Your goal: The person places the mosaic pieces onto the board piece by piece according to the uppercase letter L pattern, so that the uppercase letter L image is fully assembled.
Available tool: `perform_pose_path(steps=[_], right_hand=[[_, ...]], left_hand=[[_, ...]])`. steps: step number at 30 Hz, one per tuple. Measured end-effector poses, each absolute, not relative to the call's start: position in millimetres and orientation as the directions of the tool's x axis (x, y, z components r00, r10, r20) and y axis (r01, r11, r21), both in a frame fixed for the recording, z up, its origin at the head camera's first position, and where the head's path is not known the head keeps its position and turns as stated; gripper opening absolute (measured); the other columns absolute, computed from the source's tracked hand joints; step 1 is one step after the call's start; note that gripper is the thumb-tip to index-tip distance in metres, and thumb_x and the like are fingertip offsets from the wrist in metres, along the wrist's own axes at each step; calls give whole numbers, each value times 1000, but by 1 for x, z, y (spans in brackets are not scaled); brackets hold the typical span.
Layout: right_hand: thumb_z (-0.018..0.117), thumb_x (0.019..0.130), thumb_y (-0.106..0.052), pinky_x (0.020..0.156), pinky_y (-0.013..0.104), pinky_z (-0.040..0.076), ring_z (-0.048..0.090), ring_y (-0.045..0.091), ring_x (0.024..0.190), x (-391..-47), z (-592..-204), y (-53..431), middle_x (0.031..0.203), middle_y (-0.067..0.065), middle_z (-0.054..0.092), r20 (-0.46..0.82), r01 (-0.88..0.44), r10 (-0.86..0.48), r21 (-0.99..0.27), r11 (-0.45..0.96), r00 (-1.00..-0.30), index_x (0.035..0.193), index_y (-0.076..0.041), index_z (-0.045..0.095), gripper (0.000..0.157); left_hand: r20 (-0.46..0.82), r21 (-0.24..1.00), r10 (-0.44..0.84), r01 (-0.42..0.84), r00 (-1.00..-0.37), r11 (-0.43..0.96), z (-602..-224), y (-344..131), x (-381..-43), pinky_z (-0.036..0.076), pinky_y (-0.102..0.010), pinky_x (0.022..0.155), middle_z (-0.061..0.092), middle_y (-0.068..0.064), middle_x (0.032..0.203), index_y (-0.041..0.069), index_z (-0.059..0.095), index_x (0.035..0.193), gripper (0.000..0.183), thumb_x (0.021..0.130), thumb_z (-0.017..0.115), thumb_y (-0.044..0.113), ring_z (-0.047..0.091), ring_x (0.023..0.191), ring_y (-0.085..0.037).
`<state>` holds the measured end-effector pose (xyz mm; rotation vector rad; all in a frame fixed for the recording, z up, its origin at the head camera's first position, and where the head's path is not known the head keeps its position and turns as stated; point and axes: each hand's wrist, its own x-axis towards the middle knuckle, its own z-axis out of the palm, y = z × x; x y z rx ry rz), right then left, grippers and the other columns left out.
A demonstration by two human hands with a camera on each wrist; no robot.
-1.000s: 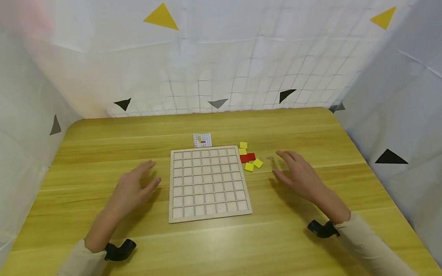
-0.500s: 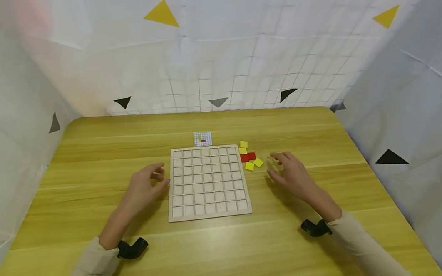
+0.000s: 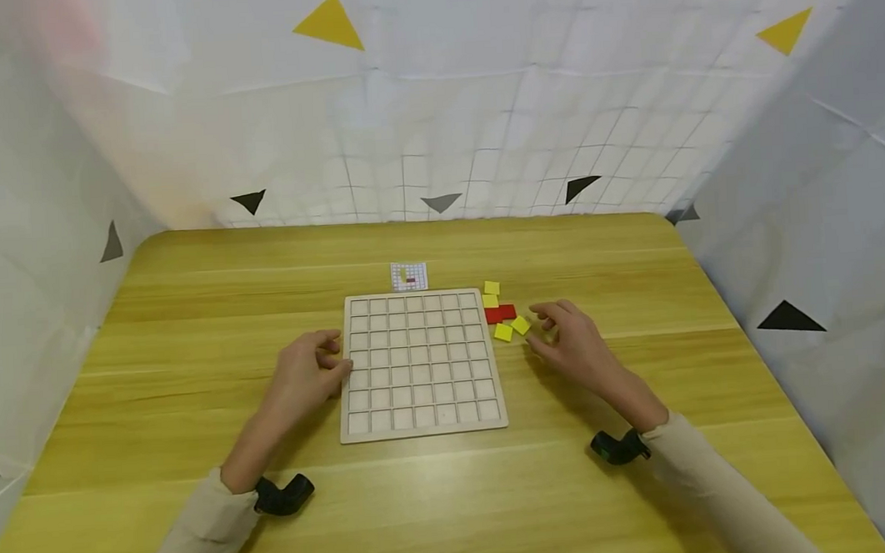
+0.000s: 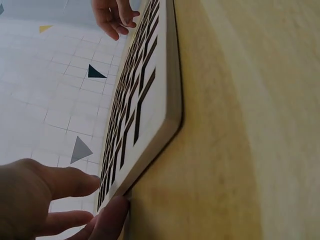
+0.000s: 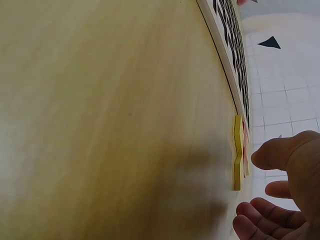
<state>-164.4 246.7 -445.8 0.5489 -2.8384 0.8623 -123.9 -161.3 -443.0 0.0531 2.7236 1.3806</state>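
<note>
My left hand is at the left side of a pale wooden grid board. Its thumb reaches over the board's rim and a fingertip meets the edge in the left wrist view; a gap shows between them. To the board's right lie several yellow tiles, one yellow tile nearest my right hand, and red tiles. The right hand hovers just right of them, fingers loosely bent, holding nothing. In the right wrist view, yellow tiles stand beyond its thumb.
A small printed card with a grid and coloured cells lies behind the board. The wooden table is bounded by a white sheet at the back and sides. Dark wrist cameras extend inward from both sleeves.
My left hand has moved right to the board's edge, its fingers bending more. My right hand has moved left, closer to the yellow and red tiles. Board and tiles stay put.
</note>
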Motion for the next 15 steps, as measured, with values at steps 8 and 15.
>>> perform_pose_path(steps=[8,15], right_hand=[[78,85,-10,74,42,57,63,28,89,-175,-448,242,106,18,63,183,-356,-307,-554,753,-934,121,5,65,41],[81,83,-9,76,43,57,63,28,86,-178,-448,237,98,16,65,156,-322,-285,-561,763,-946,116,6,67,39]], left_hand=[[-24,774,56,16,-998,633,-447,-157,-124,58,-32,68,62,-16,110,-5,61,131,46,88,72,7,68,90,-24],[-9,756,52,28,-999,654,-448,-155,-125,59,-36,72,63,-16,110,-6,63,129,42,89,69,6,68,90,-24]])
